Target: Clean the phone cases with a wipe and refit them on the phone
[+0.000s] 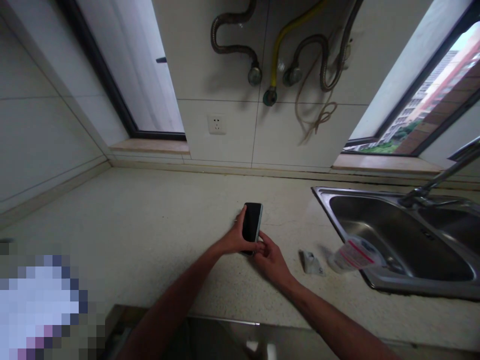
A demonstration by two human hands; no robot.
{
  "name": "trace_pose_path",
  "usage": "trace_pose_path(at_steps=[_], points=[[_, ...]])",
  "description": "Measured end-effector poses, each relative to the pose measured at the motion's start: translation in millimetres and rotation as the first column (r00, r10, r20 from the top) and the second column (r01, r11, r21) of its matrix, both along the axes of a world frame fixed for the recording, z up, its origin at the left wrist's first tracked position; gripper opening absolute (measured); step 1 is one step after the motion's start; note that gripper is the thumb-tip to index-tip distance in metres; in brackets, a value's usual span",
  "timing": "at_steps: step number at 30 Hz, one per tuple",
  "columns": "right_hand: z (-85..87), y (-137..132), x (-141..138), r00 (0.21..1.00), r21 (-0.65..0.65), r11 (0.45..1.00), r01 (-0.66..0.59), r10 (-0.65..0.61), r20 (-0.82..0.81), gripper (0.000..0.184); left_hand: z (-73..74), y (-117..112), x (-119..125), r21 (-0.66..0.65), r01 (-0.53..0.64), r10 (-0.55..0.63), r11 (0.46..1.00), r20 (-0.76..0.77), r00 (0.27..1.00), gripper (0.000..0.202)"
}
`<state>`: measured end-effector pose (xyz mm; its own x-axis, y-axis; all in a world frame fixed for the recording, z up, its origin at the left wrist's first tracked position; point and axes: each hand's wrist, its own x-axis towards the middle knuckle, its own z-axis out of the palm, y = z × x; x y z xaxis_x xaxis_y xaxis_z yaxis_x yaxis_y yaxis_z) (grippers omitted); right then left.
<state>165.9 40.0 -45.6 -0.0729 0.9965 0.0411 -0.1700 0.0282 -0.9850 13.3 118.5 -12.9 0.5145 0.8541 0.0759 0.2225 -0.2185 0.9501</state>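
A smartphone point(252, 222) with a dark screen is held over the pale speckled countertop point(157, 215), its long side running away from me. My left hand point(236, 237) wraps round its left side and lower end, the thumb lying across the bottom. At the lower right edge, my right hand point(269, 255) is closed with its fingertips against the phone. The fingers behind the phone are hidden. Right of my right hand lie a small crumpled grey-white packet point(312, 263) and a clear plastic cup point(354, 255) with red print.
A steel double sink point(375, 291) with a tap point(420, 194) fills the right side. On the tiled wall are a socket point(216, 124), metal hoses point(232, 49), a yellow pipe point(276, 55) and a tied cord point(323, 116). A blurred-out patch covers the lower left.
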Motion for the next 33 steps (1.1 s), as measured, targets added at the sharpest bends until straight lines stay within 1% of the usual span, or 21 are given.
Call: trace_pose_path(at_steps=[3,7,10,12,15,17,18,20,22,24,26,28,30,33], points=[[3.2,-1,0,1.000,0.019,1.000,-0.012,0.011,0.013,0.064,-1.5,1,-1,0.004,0.011,-0.011,1.000,-0.018,1.000,0.142],[6.1,-4,-3,1.000,0.004,1.000,0.000,0.000,0.025,0.063,-2.2,1,-3,-0.027,0.057,-0.056,0.998,0.029,0.998,0.142],[9.2,-7,-6,0.998,0.006,1.000,0.016,-0.017,0.055,0.061,-0.3,0,-2,-0.027,0.062,-0.061,0.998,0.033,0.998,0.142],[12.1,-9,-8,0.994,0.017,0.999,0.030,-0.032,0.108,0.059,2.0,-4,0,-0.030,0.066,-0.065,0.997,0.013,0.998,0.140],[16.6,-13,-7,0.965,0.057,0.996,0.073,-0.085,0.247,0.055,5.6,-13,6,-0.053,0.050,-0.049,0.997,0.013,0.999,0.137],[19.4,-16,-3,0.946,0.115,0.991,0.070,-0.103,0.308,0.055,7.4,-22,9,-0.113,0.029,-0.019,0.993,0.088,0.996,0.134],[21.0,-19,-1,0.941,0.146,0.988,0.048,-0.094,0.324,0.057,8.2,-27,11,-0.169,0.028,-0.003,0.985,0.146,0.989,0.134],[25.2,-25,6,0.935,0.206,0.978,-0.023,-0.052,0.351,0.061,10.2,-38,14,-0.313,0.029,0.053,0.949,0.248,0.967,0.138],[30.5,-32,12,0.914,0.243,0.966,-0.091,-0.016,0.405,0.062,13.4,-49,17,-0.457,0.000,0.149,0.889,0.290,0.945,0.140],[35.5,-40,18,0.877,0.257,0.955,-0.144,0.003,0.481,0.062,17.3,-59,19,-0.546,0.003,0.220,0.838,0.343,0.913,0.142],[37.9,-46,23,0.822,0.265,0.945,-0.192,0.008,0.569,0.063,20.5,-68,22,-0.593,0.054,0.239,0.804,0.405,0.882,0.142],[36.4,-51,26,0.758,0.281,0.929,-0.241,-0.001,0.653,0.065,21.0,-75,24,-0.627,0.086,0.254,0.774,0.431,0.866,0.140],[32.1,-54,29,0.695,0.317,0.900,-0.298,-0.023,0.718,0.064,18.5,-82,26,-0.669,0.060,0.306,0.741,0.415,0.857,0.134],[25.5,-56,29,0.612,0.384,0.840,-0.384,-0.080,0.787,0.060,12.8,-89,30,-0.727,-0.019,0.394,0.686,0.350,0.850,0.115]])
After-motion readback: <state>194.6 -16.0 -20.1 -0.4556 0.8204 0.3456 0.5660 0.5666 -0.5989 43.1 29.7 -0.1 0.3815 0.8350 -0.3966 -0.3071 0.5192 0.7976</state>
